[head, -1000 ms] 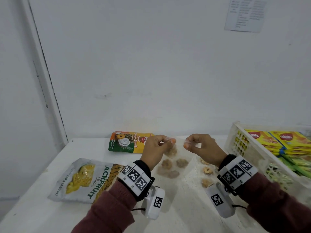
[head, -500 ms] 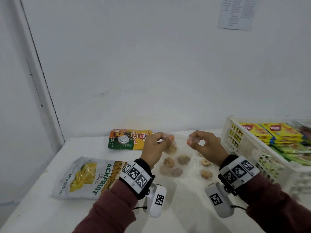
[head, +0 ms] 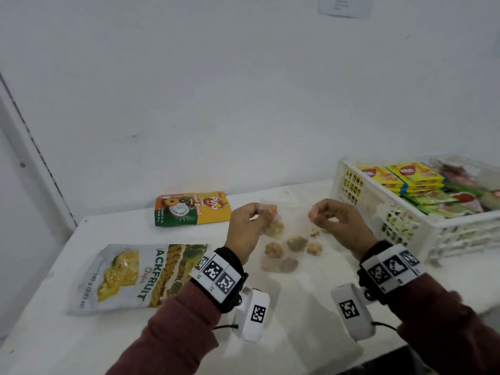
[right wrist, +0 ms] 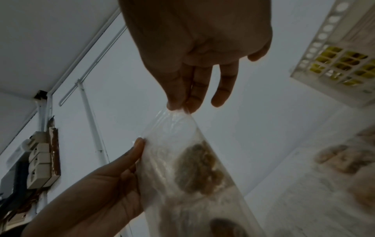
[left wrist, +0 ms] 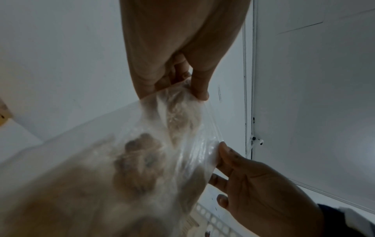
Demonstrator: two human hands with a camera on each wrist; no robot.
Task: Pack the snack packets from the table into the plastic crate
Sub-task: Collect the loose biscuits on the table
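A clear plastic packet of brown cookies (head: 295, 243) hangs just above the white table (head: 297, 334), stretched between my two hands. My left hand (head: 266, 211) pinches its top left corner, and my right hand (head: 315, 213) pinches the top right corner. In the left wrist view the left hand (left wrist: 195, 91) grips the crumpled packet (left wrist: 142, 160). In the right wrist view thumb and finger of the right hand (right wrist: 180, 108) nip the packet's edge (right wrist: 192, 160). The white plastic crate (head: 378, 212) stands to the right of the right hand.
A jackfruit chips bag (head: 135, 277) lies at the left and a pineapple biscuit packet (head: 192, 209) by the wall. A second clear cookie packet (right wrist: 334, 157) lies on the table under the held one. Yellow and green packets (head: 405, 174) fill the crate.
My hands have drawn apart, pulling the packet's top edge wider between them. The crate has come further into the head view.
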